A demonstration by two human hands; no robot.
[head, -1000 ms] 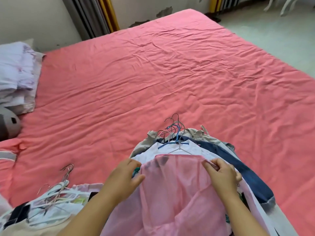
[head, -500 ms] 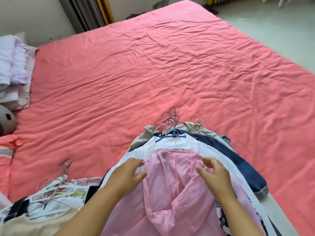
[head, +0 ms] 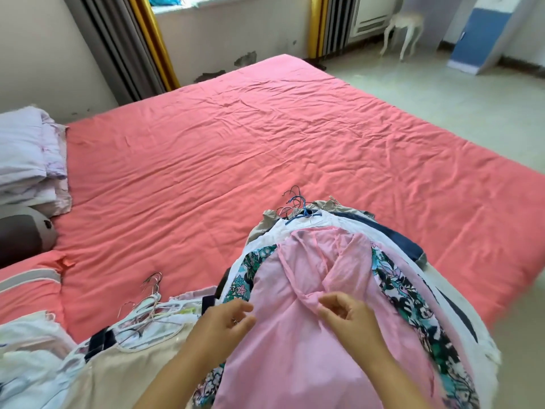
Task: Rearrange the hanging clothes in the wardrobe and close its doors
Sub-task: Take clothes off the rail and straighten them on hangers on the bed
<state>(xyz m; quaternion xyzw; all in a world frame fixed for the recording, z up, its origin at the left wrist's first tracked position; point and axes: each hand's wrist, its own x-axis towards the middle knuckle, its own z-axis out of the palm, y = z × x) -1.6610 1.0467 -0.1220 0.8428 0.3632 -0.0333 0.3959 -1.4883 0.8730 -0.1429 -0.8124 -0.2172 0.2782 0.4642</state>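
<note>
A wide bed [head: 265, 149] under a creased coral-pink sheet fills the middle of the view. At nine o'clock a stack of folded pale lilac bedding [head: 28, 160] rests on it, with a grey rounded cushion [head: 23, 231] just below. At eleven o'clock grey curtains with a yellow edge [head: 124, 45] hang against a scuffed, peeling cream wall [head: 236, 33]. At twelve o'clock daylight falls on a window ledge [head: 224, 7]. Striped curtains [head: 333, 22] hang at one o'clock. A white curved-leg stool [head: 404, 28] and a leaning blue-and-white panel [head: 486, 33] stand at two o'clock on the pale floor [head: 442, 93].
</note>
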